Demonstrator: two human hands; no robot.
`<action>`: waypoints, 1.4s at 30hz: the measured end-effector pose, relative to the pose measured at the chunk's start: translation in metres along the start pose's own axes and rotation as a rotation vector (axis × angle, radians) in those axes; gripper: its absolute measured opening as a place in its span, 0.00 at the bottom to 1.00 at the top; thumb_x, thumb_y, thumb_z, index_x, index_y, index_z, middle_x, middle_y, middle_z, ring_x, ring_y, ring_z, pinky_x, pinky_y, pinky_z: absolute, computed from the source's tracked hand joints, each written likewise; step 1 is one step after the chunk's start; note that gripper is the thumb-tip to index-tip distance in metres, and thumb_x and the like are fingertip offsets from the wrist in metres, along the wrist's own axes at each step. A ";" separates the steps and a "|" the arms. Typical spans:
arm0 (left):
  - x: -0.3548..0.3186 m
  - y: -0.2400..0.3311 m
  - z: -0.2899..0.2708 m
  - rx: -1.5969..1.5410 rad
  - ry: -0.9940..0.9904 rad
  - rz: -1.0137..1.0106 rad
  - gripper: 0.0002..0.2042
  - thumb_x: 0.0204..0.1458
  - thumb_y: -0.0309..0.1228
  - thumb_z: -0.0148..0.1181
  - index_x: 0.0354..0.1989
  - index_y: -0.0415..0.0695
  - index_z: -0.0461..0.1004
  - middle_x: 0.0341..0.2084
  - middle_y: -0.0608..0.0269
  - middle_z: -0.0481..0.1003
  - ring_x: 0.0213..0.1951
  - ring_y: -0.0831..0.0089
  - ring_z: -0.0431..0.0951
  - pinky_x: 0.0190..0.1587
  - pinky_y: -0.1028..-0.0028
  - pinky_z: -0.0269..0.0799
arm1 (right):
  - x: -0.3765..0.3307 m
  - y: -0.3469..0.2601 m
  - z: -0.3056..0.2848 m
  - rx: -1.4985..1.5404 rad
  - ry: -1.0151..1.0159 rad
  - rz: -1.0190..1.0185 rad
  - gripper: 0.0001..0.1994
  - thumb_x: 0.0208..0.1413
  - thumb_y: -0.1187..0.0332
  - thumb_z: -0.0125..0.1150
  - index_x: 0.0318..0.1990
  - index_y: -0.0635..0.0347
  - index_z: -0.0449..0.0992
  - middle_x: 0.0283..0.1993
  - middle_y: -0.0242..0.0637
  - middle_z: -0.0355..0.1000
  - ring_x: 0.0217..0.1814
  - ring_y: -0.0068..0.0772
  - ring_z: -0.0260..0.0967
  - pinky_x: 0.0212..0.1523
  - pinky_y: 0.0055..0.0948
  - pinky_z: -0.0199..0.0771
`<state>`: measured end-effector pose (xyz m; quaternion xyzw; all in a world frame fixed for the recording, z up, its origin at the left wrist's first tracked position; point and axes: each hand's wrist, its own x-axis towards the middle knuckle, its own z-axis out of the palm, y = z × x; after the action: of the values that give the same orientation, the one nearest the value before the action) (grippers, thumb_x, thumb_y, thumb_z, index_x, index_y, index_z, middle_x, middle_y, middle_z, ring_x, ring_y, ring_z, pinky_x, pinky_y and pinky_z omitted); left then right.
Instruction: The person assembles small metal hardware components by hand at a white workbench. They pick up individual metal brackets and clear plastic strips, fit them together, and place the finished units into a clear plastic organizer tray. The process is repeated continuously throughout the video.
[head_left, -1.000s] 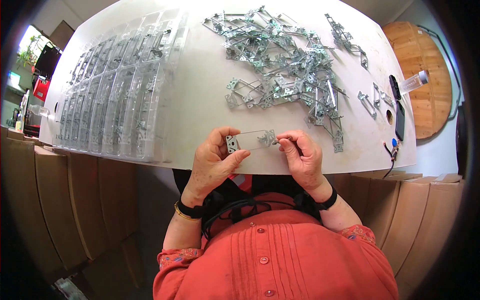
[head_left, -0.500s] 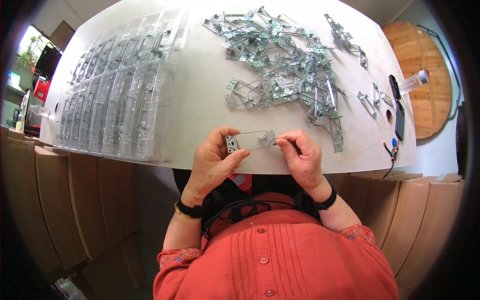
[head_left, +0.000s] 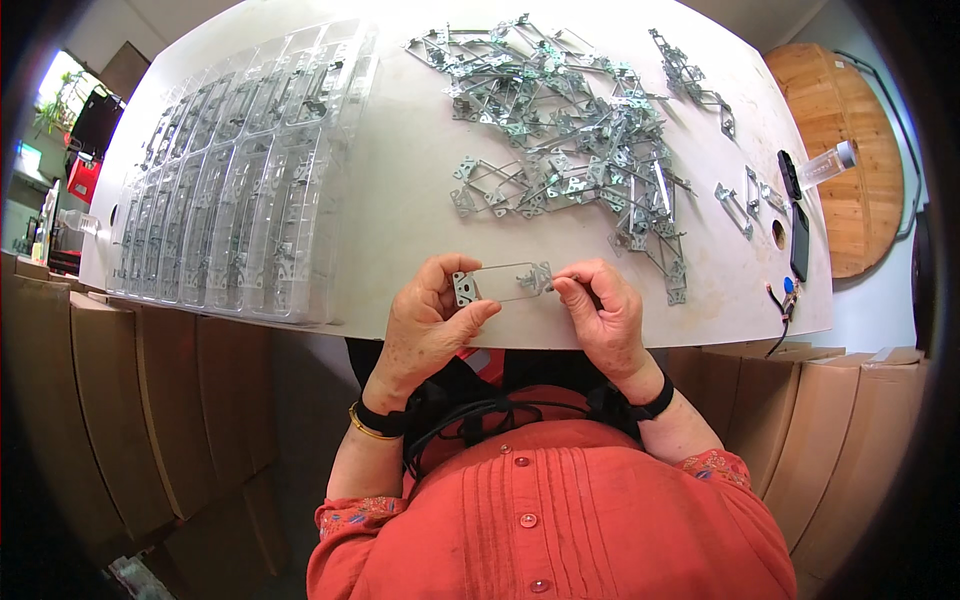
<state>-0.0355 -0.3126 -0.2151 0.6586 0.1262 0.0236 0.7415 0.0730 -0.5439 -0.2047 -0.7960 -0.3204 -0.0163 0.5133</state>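
Note:
Above the near edge of the white table (head_left: 400,235), a metal bracket (head_left: 464,289) is held level: two punched plates joined by a pair of thin wire rods. My left hand (head_left: 432,310) grips its left plate between thumb and fingers. At the other end, my right hand (head_left: 603,310) is closed in a pinch beside the right plate; whether it holds the plate's edge or a small part is hidden by the fingertips. Beyond my hands lies a tangled pile of similar metal brackets (head_left: 580,130).
Clear plastic trays (head_left: 225,190) with bracket-like parts in their slots cover the table's left. More loose brackets (head_left: 735,208) lie at the right, near a dark phone (head_left: 799,243) and a clear bottle (head_left: 828,166). Cardboard boxes (head_left: 820,430) stand below both sides of the table.
Almost nothing differs. Both hands and the bracket stay in place, with only a very slight shift of the fingers.

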 end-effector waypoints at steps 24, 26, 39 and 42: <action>0.000 0.003 0.002 0.000 0.002 -0.001 0.24 0.63 0.21 0.73 0.65 0.39 0.71 0.37 0.71 0.78 0.30 0.87 0.77 0.29 0.84 0.75 | 0.002 -0.001 -0.001 0.008 -0.008 -0.056 0.03 0.69 0.74 0.70 0.45 0.62 0.82 0.39 0.40 0.80 0.36 0.37 0.77 0.39 0.31 0.77; 0.000 0.002 0.002 0.003 0.005 0.006 0.24 0.63 0.21 0.73 0.65 0.40 0.71 0.37 0.71 0.78 0.30 0.87 0.77 0.29 0.84 0.75 | 0.003 -0.001 -0.001 -0.004 -0.005 -0.074 0.03 0.69 0.74 0.70 0.45 0.62 0.82 0.39 0.41 0.80 0.36 0.37 0.77 0.38 0.32 0.77; 0.001 0.003 0.002 -0.013 0.007 -0.004 0.24 0.63 0.22 0.74 0.65 0.40 0.71 0.36 0.71 0.78 0.30 0.87 0.77 0.30 0.84 0.76 | 0.003 0.000 0.002 0.021 0.023 -0.056 0.04 0.69 0.71 0.72 0.43 0.61 0.82 0.37 0.39 0.79 0.34 0.35 0.76 0.36 0.31 0.75; 0.000 0.002 0.001 0.003 0.009 0.010 0.24 0.63 0.22 0.74 0.65 0.40 0.71 0.36 0.71 0.78 0.29 0.87 0.77 0.29 0.84 0.75 | 0.001 0.001 0.000 0.019 0.005 -0.034 0.05 0.69 0.72 0.72 0.42 0.61 0.81 0.36 0.39 0.79 0.34 0.34 0.76 0.36 0.31 0.75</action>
<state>-0.0346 -0.3135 -0.2131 0.6601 0.1262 0.0299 0.7399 0.0739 -0.5437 -0.2054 -0.7856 -0.3326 -0.0240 0.5212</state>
